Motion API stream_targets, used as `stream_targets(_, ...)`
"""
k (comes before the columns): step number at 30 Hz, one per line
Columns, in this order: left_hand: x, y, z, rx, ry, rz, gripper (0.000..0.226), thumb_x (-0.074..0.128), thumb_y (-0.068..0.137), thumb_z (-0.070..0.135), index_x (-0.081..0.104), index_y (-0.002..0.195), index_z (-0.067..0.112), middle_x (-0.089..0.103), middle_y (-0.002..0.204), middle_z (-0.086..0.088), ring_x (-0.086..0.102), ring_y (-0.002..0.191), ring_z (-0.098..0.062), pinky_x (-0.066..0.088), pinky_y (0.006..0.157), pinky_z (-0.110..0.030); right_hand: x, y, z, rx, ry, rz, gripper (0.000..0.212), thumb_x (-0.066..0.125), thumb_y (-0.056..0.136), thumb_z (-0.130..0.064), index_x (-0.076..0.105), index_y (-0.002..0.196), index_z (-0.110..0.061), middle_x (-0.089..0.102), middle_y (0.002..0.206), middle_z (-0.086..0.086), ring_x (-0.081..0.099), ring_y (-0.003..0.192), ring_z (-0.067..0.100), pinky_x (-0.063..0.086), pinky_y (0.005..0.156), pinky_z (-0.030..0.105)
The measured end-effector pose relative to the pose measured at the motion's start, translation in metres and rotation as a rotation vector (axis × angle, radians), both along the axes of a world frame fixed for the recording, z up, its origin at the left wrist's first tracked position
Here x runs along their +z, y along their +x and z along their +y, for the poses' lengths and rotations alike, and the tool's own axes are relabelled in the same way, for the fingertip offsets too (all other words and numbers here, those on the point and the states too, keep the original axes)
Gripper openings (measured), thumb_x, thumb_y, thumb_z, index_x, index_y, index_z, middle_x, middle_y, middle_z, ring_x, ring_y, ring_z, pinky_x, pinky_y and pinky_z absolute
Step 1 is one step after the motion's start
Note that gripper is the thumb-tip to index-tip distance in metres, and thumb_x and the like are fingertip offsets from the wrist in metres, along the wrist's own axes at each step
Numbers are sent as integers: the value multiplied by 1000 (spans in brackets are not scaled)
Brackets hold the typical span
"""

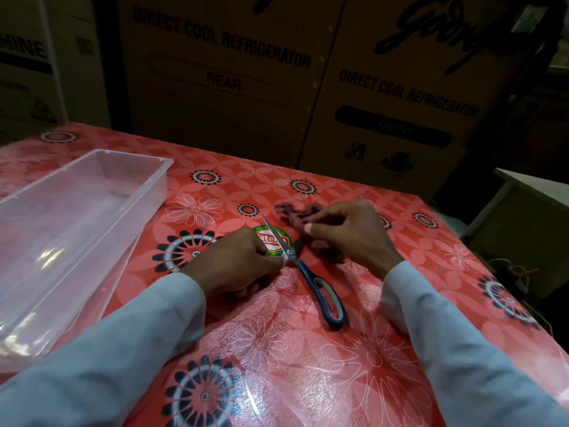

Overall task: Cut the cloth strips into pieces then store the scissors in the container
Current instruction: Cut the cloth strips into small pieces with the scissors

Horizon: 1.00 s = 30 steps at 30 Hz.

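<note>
scissors point(308, 272) flat on table point(308, 380); right hand point(348, 229) pinches cloth strips point(292, 211).

The left hand point(238, 263) covers part of the round sticker point(275, 241), so its lettering cannot be read whole, and its curled fingers hide whatever they may pinch beside the scissors point(303, 271). The right hand point(351, 232) hides much of the cloth point(291, 212), which is blurred; separate strips cannot be counted. The near left end of the container point(92, 208) is cut off by the picture's edge. Both sleeves run out of the bottom edge. The far boxes point(385, 87) are dark and cropped at the top.
</note>
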<state>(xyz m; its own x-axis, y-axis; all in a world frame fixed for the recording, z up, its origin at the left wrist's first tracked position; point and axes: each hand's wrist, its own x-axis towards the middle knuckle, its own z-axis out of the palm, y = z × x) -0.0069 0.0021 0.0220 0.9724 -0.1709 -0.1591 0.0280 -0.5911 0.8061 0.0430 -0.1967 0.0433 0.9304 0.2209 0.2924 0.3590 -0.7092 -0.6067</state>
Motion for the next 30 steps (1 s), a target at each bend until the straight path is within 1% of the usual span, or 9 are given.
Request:
stream_targets(6, -2, 2, -1, 4, 25, -25, 42, 64, 91, 36, 69, 68, 1, 56, 42, -1, 46, 30, -14, 34, 35, -14, -13, 3, 16, 48, -173, 72, 5, 77, 82, -8, 78, 83, -12, 75, 81, -1, 70, 75, 11, 60, 72, 30)
stream_targets(12, -3, 6, 1, 0, 50, -56, 43, 63, 91, 35, 68, 63, 3, 56, 42, -1, 47, 31, -14, 34, 35, -13, -12, 26, 18, -39, -352, 37, 7, 74, 83, -10, 77, 79, -16, 72, 80, 0, 66, 78, 16, 44, 68, 27)
stream_targets(16, -3, 6, 2, 9, 54, -78, 42, 63, 91, 33, 66, 58, 7, 55, 41, 1, 46, 30, -12, 33, 35, -13, -21, 34, 15, -119, -279, -38, 6, 73, 85, -15, 78, 88, -14, 73, 83, 1, 65, 79, 17, 50, 70, 31)
stream_targets(18, -2, 6, 2, 7, 55, -72, 42, 64, 91, 35, 68, 60, 5, 56, 42, 1, 48, 32, -13, 35, 36, -13, -20, 34, 9, -113, -196, -36, 11, 70, 89, -21, 79, 93, -15, 75, 87, 1, 66, 77, 19, 51, 70, 33)
stream_targets(20, -2, 6, 1, 8, 61, -68, 43, 64, 91, 36, 69, 62, 4, 57, 43, 1, 48, 33, -13, 35, 36, -13, -11, 28, -1, -5, -117, 130, 21, 72, 88, -33, 77, 100, -16, 75, 93, -2, 69, 81, 22, 56, 73, 37)
stream_targets(22, -2, 6, 1, 11, 65, -68, 43, 64, 90, 37, 69, 63, 4, 57, 43, 0, 48, 32, -12, 34, 36, -12, -5, 18, -8, 105, -251, 222, 44, 80, 79, -37, 72, 117, -17, 69, 111, -10, 68, 97, 16, 56, 87, 34)
stream_targets(24, -2, 6, 2, 13, 57, -63, 42, 64, 90, 36, 69, 63, 4, 57, 44, 0, 48, 33, -13, 35, 36, -14, -8, 14, -9, 97, -408, 46, 45, 83, 77, -28, 71, 119, -17, 71, 115, -8, 67, 101, 13, 56, 92, 37)
stream_targets(27, -2, 6, 1, 7, 47, -58, 42, 64, 91, 35, 69, 65, 3, 57, 44, -1, 47, 34, -15, 36, 36, -16, -10, 12, -6, 16, -220, -197, 20, 78, 80, -23, 79, 99, -16, 78, 92, -1, 70, 78, 11, 60, 75, 39)
stream_targets(30, -2, 6, 1, 10, 71, -74, 42, 64, 91, 35, 70, 65, 3, 57, 44, 0, 48, 32, -13, 35, 36, -14, -10, 8, 4, 57, -28, -106, 14, 77, 83, -19, 79, 96, -16, 76, 88, -2, 69, 78, 11, 58, 71, 32)
